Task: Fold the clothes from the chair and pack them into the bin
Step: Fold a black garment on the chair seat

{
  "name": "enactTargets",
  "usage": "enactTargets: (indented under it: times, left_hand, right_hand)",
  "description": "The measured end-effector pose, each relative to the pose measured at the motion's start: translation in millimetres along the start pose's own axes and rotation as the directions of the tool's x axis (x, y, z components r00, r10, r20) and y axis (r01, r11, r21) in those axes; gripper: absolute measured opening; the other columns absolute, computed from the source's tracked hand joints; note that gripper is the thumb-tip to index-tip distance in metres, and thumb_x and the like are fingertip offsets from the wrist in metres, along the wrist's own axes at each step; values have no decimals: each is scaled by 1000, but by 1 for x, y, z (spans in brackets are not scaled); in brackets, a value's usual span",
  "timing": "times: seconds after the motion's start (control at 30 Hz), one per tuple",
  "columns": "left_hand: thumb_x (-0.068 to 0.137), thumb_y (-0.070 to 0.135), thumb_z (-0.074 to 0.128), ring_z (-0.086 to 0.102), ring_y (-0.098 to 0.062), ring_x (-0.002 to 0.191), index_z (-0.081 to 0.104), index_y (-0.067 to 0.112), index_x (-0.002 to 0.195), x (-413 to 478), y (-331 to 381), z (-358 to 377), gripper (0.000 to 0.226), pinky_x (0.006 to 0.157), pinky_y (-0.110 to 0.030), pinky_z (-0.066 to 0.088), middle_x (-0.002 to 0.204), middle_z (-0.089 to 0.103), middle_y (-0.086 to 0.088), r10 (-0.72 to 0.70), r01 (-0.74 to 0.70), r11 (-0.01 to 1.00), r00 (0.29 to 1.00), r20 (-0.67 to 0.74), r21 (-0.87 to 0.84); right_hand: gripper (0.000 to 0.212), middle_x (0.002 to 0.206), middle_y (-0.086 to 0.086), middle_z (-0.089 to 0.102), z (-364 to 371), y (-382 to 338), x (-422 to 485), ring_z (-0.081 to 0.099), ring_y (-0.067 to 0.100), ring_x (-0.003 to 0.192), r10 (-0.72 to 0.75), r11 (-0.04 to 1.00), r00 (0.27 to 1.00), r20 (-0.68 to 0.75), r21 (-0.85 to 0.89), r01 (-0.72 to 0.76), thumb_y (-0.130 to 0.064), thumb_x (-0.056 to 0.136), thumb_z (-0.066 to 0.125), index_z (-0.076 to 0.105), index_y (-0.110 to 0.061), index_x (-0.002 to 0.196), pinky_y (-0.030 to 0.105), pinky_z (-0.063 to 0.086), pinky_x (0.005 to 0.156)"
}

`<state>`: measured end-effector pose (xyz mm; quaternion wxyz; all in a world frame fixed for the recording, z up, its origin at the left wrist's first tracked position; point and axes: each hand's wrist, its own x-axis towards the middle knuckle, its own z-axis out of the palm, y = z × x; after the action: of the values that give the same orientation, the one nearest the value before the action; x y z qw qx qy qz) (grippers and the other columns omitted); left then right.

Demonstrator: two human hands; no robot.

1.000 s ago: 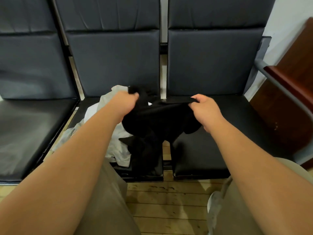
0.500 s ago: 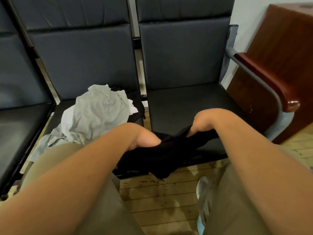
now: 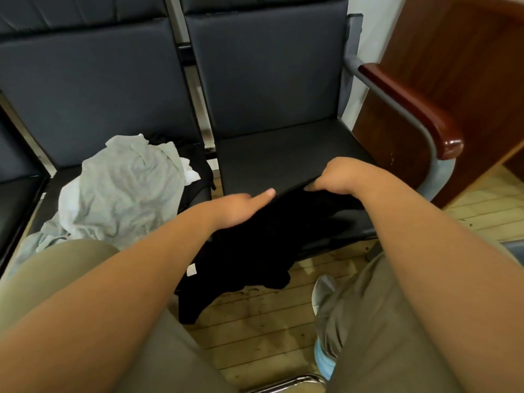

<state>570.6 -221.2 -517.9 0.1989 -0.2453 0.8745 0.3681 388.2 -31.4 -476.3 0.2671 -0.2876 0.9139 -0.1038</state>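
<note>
A black garment (image 3: pixel 255 251) with a small white label hangs off the front edge of the right chair seat (image 3: pixel 283 154) toward the floor. My right hand (image 3: pixel 337 177) pinches its upper edge on the seat. My left hand (image 3: pixel 241 208) lies on the garment with its forefinger stretched out flat. A crumpled pile of light grey and white clothes (image 3: pixel 122 191) lies on the middle chair seat to the left. No bin is in view.
A row of dark padded chairs fills the background. A metal armrest with a brown wooden cap (image 3: pixel 411 109) stands at the right, beside a wooden cabinet (image 3: pixel 453 66). Wooden plank floor (image 3: pixel 255 321) lies below, between my knees.
The black garment came off the clothes pile and moved right and down onto the right chair's front edge. My left hand went from gripping it to lying on it with a finger extended.
</note>
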Motion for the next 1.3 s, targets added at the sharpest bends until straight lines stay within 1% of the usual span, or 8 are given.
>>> enactTargets:
  times: [0.1,0.3,0.53,0.77,1.0,1.1,1.17,1.3]
  left_hand:
    - [60,99,67,55,-20,137,44,32,157,8,-16,19,120,119,-41,42,151,56,6,-8,-33,959,990,141,283]
    - [80,68,81,69,-16,107,69,29,129,3,-3,38,63,103,-37,54,115,73,10,-26,-88,934,950,312,347]
    - [87,52,83,74,-18,114,67,25,132,-24,23,48,55,109,-40,54,122,78,5,117,-38,986,848,517,-160]
    - [86,20,81,76,-23,106,78,13,113,-27,33,3,27,96,-34,61,117,78,-10,251,-78,587,964,90,-806]
    - [91,18,77,77,-30,106,74,9,125,-6,12,-40,35,90,-41,62,114,79,-14,-101,-249,429,942,-321,-868]
    - [91,18,75,79,-28,99,79,14,113,-4,6,-45,23,93,-44,62,107,81,-10,-176,-288,439,901,-396,-851]
    - [92,20,73,80,-26,96,78,14,114,-1,2,-45,23,91,-45,64,105,82,-8,-240,-285,440,876,-418,-852]
    - [91,19,70,80,-26,94,77,13,111,3,-4,-45,22,89,-46,65,102,82,-6,-296,-280,471,843,-449,-836]
  right_hand:
    - [39,106,-1,75,5,4,-5,67,21,98,-73,996,988,138,63,65,-60,87,80,78,-24,102,34,49,78]
    - [38,111,10,81,9,7,-9,78,35,104,25,999,848,530,19,-41,-33,87,89,77,-18,119,55,62,95]
    - [26,94,2,74,2,8,-9,70,23,94,-93,992,982,163,-71,105,-48,90,82,79,-22,94,38,54,80]
    - [64,61,4,53,-14,7,-11,57,24,65,-37,987,978,-207,144,68,-68,90,71,53,-15,59,37,35,59]
    - [72,73,-2,63,-22,7,-31,63,17,75,-100,959,995,-6,265,98,-90,69,71,65,-19,75,35,47,75]
    - [47,105,-4,82,-19,7,-36,77,19,102,-185,912,955,231,402,80,-56,83,86,77,-25,117,42,58,95]
    - [36,104,8,81,-13,11,-33,80,26,91,-132,928,916,378,372,-20,-21,92,84,70,-18,125,46,65,80]
    - [21,74,12,54,-13,32,-15,46,24,59,123,990,971,207,41,-135,-19,97,72,68,-4,112,29,39,49]
